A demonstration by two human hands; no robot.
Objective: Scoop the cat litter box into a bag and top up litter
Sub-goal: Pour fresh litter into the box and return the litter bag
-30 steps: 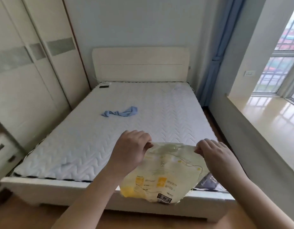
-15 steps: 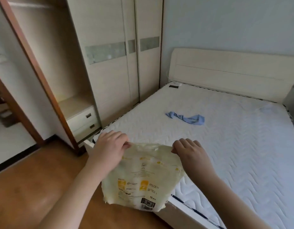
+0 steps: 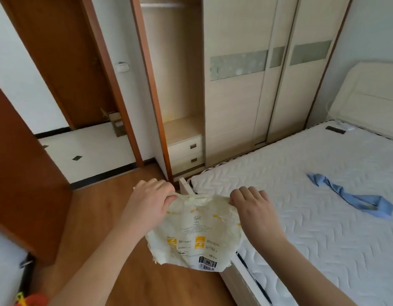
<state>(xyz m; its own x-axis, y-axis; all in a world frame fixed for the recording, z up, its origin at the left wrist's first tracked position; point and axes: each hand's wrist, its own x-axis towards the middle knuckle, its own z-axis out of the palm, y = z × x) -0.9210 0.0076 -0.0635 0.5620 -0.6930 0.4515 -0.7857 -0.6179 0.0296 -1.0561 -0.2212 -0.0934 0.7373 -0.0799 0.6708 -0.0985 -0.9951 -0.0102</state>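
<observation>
I hold a pale yellow plastic bag (image 3: 195, 235) with yellow print and a barcode in front of me, above the wooden floor at the bed's corner. My left hand (image 3: 149, 202) pinches the bag's top left edge. My right hand (image 3: 252, 208) grips the top right edge. The bag hangs crumpled between them. No litter box or scoop is in view.
A bed with a white quilted mattress (image 3: 312, 195) fills the right side, with a blue cloth (image 3: 354, 197) on it. A cream wardrobe (image 3: 246, 85) stands ahead with one compartment open. An open doorway (image 3: 85, 149) leads left to a tiled floor. A brown door (image 3: 21, 173) stands at the left.
The view has swung left from the bed to the wardrobe and doorway. Both hands keep holding the bag's top edge in the same way.
</observation>
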